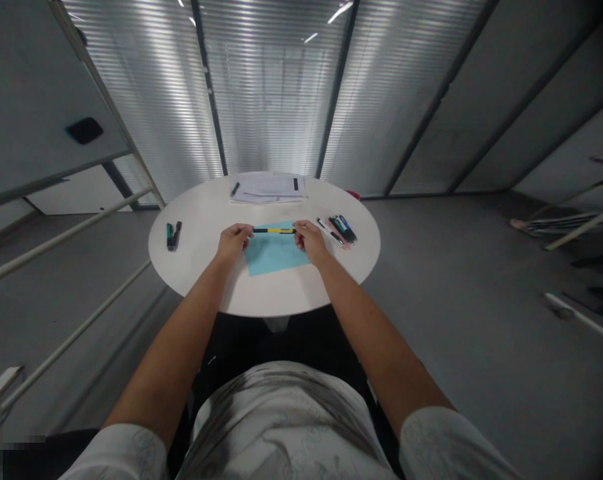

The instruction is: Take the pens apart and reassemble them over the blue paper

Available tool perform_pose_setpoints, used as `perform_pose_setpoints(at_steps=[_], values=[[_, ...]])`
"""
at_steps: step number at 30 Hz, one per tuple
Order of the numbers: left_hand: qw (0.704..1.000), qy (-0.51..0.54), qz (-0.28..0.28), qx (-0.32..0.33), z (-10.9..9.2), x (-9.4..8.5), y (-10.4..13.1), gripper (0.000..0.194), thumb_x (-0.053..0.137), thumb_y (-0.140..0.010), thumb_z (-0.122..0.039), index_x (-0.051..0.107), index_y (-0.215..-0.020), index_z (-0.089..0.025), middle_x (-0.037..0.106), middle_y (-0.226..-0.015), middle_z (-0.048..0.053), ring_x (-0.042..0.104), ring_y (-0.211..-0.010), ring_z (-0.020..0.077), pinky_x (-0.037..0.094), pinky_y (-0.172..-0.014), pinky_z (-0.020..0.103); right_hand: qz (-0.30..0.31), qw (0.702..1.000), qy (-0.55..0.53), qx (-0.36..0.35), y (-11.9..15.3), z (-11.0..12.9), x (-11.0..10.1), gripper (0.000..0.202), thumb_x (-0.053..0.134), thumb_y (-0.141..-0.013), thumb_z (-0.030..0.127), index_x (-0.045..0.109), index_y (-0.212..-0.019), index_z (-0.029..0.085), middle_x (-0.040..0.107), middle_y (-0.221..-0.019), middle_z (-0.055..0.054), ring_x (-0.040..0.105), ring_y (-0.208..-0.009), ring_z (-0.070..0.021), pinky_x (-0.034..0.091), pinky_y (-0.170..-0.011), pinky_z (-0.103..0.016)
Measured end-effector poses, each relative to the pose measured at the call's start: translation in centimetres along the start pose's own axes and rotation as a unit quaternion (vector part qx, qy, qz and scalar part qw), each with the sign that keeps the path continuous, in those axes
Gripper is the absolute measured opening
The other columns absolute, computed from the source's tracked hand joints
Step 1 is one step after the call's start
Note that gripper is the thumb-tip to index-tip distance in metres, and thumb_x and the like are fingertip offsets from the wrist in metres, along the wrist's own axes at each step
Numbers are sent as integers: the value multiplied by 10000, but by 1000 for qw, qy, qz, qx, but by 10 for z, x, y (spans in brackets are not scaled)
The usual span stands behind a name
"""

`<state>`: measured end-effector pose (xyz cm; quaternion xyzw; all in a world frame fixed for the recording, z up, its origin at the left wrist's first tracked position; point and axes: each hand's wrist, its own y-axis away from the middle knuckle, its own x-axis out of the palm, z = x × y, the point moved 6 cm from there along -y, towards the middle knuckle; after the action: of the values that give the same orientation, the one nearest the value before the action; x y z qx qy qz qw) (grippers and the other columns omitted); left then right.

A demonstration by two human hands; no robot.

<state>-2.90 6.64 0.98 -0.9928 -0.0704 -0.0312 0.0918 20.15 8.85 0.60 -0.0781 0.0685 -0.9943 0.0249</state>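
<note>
Near the middle of the frame, a yellow and black pen (276, 231) spans the gap between two hands, level over a sheet of blue paper (276, 257) on the white table (261, 298). The left hand (234, 241) pinches one end, fingers drawn together; the right hand (309, 241) pinches the other just as narrowly. Whether the pen touches the sheet, I cannot tell. Only its ends are gripped, so uneven pressure or one loose fingertip could let it tip or drop. The sheet seems unweighted; a brushing wrist could skew it. Just right of the right hand lies a cluster of pens (345, 228), and a sideways knuckle might set one rolling toward the table's right edge.
</note>
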Motion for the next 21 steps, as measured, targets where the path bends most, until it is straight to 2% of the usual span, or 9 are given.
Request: perform_pose_setpoints(at_steps=[6, 21], values=[[1000, -1, 14, -4, 0, 2, 1, 289, 709, -657, -403, 644, -784, -151, 606, -681, 13, 427, -458, 64, 301, -425, 214, -1, 1000, -21, -8, -3, -3, -2, 302, 604, -756, 491, 538, -832, 206, 431, -395, 105, 325, -315, -53, 175, -342, -174], [1000, -16, 9, -12, 0, 1, 0, 270, 710, -659, -401, 639, -743, -154, 602, -674, 15, 421, -447, 61, 293, -421, 217, -15, 1000, -10, 9, 1, 2, -1, 154, 593, -752, 334, 543, -811, 201, 437, -402, 101, 334, -323, -53, 187, -351, -174]])
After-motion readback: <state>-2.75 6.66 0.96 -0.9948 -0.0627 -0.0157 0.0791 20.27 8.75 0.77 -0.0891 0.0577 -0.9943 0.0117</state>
